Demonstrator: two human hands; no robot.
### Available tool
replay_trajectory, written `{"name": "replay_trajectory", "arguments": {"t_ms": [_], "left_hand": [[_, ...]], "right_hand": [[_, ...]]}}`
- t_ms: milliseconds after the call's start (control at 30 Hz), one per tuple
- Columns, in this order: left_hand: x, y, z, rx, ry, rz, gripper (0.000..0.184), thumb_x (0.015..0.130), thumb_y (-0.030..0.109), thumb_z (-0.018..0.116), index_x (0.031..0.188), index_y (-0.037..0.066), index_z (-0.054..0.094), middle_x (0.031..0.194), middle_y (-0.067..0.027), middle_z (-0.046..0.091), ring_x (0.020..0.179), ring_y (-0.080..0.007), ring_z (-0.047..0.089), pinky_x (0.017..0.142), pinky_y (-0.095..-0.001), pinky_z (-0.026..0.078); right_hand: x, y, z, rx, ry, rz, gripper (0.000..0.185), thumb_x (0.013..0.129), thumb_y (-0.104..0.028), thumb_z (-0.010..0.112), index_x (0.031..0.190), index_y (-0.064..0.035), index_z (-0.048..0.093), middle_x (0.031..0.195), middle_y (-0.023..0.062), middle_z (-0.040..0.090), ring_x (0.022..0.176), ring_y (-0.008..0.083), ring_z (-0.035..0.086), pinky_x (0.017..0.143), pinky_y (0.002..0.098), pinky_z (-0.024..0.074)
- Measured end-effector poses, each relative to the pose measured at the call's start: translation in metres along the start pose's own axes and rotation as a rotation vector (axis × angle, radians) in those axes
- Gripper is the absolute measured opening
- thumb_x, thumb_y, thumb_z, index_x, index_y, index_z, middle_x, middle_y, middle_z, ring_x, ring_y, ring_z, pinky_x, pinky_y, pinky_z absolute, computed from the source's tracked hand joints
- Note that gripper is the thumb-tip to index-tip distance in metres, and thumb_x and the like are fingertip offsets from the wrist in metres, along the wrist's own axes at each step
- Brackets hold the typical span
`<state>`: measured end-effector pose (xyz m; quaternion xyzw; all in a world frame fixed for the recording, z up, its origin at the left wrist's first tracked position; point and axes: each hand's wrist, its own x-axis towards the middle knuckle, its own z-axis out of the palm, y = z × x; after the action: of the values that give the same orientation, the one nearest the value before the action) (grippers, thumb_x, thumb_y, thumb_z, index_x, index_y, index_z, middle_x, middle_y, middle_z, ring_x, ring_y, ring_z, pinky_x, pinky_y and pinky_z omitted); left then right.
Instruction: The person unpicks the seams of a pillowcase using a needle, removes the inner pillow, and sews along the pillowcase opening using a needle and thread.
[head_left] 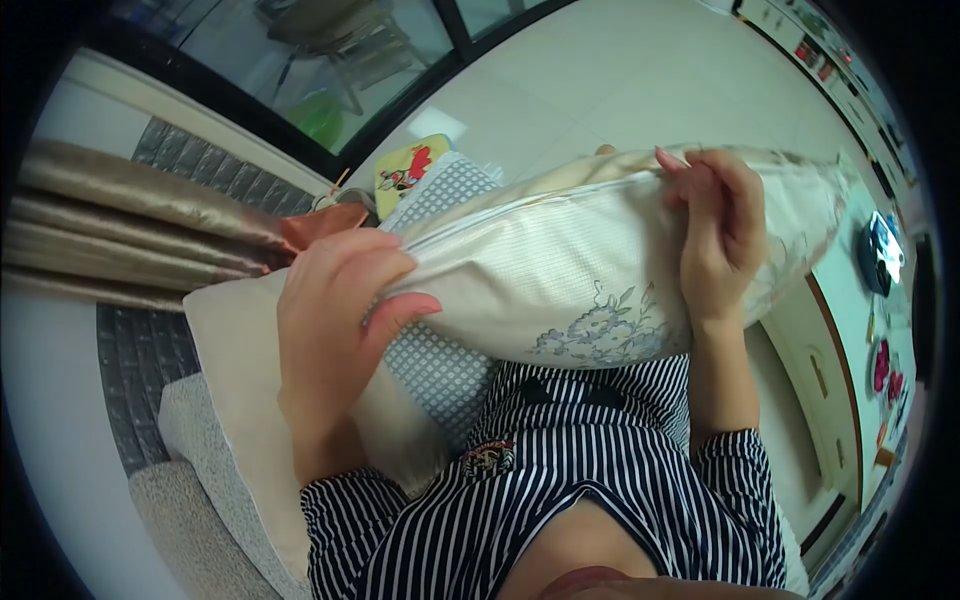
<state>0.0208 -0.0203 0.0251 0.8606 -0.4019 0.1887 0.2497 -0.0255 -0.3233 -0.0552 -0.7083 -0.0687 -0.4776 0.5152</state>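
Observation:
A pale cushion (560,255) with a grey-blue floral print lies across my lap, tilted. A zipper (520,208) runs along its upper edge, looking closed for most of the stretch I can see. My left hand (345,300) is at the cushion's left end, fingers bent over the zipper edge and thumb in front of the fabric. At the upper edge, right of the middle, my right hand (718,225) is closed with its fingertips pinching the fabric by the zipper. Whether it holds the zipper pull is hidden.
Under the cushion is a blue-and-white patterned cloth (440,385) on a sofa (195,420). Curtains (140,225) hang at the left, beside a dark-framed glass door (330,110). A low cabinet (815,375) stands at the right, with a shiny blue object (882,252) on top.

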Motion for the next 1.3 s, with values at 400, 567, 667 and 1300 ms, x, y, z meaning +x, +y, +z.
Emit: {"name": "replay_trajectory", "arguments": {"t_ms": [400,567,667,1300], "left_hand": [[0.009,-0.025,-0.028,-0.048,-0.187,0.039,0.023,0.075,0.015,0.081,0.092,0.003,0.069,0.108,-0.01,0.068,0.103,-0.0275,0.061,0.091,-0.0373,0.046],[0.01,-0.015,-0.015,-0.041,-0.189,0.068,0.021,0.075,0.013,0.079,0.09,0.004,0.069,0.102,-0.0086,0.068,0.1,-0.0277,0.061,0.089,-0.0386,0.046],[0.006,-0.005,-0.007,0.072,-0.055,0.032,0.016,0.077,0.012,0.078,0.089,0.005,0.069,0.096,-0.0064,0.069,0.097,-0.0259,0.061,0.091,-0.0375,0.043],[0.011,0.023,0.019,-0.28,0.013,-0.375,0.02,0.087,0.007,0.072,0.107,0.006,0.072,0.092,-0.0003,0.057,0.065,-0.0078,0.044,0.058,-0.0215,0.037]], "right_hand": [[-0.02,-0.02,-0.011,0.002,-0.022,0.04,0.012,0.102,0.001,0.054,0.113,0.0042,0.057,0.108,0.0142,0.069,0.075,0.0093,0.056,0.07,0.0216,0.0477],[-0.018,-0.022,-0.011,-0.026,-0.03,0.005,0.014,0.102,0.001,0.054,0.115,0.0047,0.056,0.109,0.0143,0.067,0.079,0.0104,0.059,0.073,0.0221,0.0488],[-0.017,-0.026,-0.012,-0.037,-0.036,-0.04,0.017,0.101,0.004,0.053,0.118,0.0053,0.055,0.11,0.0145,0.067,0.083,0.0129,0.062,0.076,0.0235,0.0503],[-0.011,-0.068,0.025,-0.349,-0.363,-0.07,0.024,0.078,0.005,0.075,0.101,-0.0015,0.071,0.093,0.0091,0.058,0.08,0.02,0.059,0.067,0.0287,0.0497]]}}
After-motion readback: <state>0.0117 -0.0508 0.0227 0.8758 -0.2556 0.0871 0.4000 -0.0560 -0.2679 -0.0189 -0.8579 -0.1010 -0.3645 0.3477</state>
